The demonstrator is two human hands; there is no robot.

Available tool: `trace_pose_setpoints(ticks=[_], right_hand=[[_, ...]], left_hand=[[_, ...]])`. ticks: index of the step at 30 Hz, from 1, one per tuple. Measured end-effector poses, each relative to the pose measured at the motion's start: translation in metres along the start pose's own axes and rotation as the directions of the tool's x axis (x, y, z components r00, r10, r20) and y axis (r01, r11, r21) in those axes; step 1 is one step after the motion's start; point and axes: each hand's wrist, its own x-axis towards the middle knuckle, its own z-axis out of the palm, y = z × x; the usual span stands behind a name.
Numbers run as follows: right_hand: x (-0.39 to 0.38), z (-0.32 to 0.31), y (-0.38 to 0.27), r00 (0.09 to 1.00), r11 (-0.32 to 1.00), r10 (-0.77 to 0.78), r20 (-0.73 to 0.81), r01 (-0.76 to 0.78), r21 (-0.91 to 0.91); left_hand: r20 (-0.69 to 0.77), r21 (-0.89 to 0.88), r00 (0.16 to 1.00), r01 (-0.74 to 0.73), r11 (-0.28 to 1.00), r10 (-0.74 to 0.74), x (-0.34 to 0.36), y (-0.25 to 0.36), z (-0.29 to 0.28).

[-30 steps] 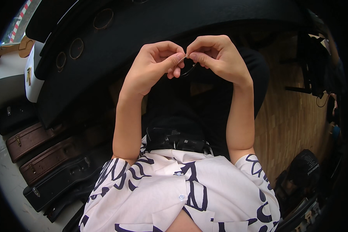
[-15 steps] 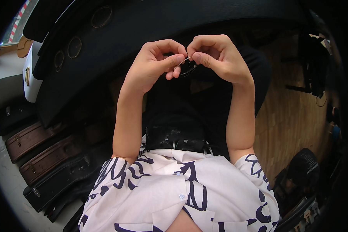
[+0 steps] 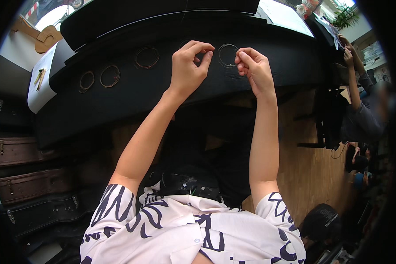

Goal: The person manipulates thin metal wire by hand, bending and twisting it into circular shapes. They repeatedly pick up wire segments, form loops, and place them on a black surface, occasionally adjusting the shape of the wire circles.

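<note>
right hand [image 3: 255, 71] pinches a wire coil [image 3: 220, 56], probably keeping it wound; whether left hand [image 3: 188, 65] grips anything, i cannot tell.

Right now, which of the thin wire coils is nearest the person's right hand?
The rightmost coil, whose right edge meets the right hand. The other coils sit farther left on the black table, apart from that hand.

Seemingly music shop: instrument cases [image 3: 35, 185]
</note>
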Motion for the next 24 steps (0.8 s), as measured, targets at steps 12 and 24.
trace_pose_setpoints(ticks=[12,24], right_hand=[[0.057,0.016,0.026,0.972,0.969,0.024,-0.234,-0.08,-0.233],[0.056,0.033,0.011,0.888,0.392,-0.45,-0.097,0.098,-0.915]], left_hand=[[0.191,0.442,0.946,-0.32,0.838,0.261,-0.011,-0.02,0.009],[0.27,0.499,0.948,-0.289,0.817,0.171,-0.014,-0.026,0.017]])
